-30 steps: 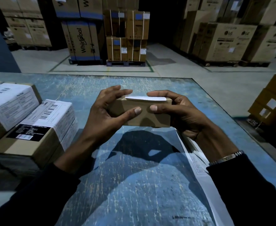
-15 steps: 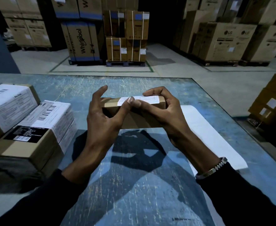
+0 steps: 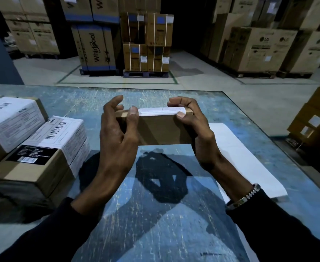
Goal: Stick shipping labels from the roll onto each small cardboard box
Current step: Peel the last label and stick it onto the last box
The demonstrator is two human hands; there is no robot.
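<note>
A small brown cardboard box (image 3: 163, 131) is held above the blue table (image 3: 155, 214), between both hands. A white shipping label (image 3: 161, 111) lies along its top edge. My left hand (image 3: 117, 135) grips the box's left end, thumb pressed on the label's left end. At the box's right end, my right hand (image 3: 195, 127) holds on with its thumb on the label's right end and fingers curled over the top. A white strip of label backing (image 3: 249, 163) lies flat on the table to the right, partly hidden by my right forearm.
Two labelled cardboard boxes (image 3: 42, 148) are stacked at the table's left side. The table's far edge (image 3: 136, 88) meets a warehouse floor with large stacked cartons (image 3: 146, 40) on pallets. More cartons (image 3: 317, 120) stand close off the table's right edge.
Both thumbs have slid apart along the label, from its middle toward its two ends. The box has tilted so the label now lies along its top edge.
</note>
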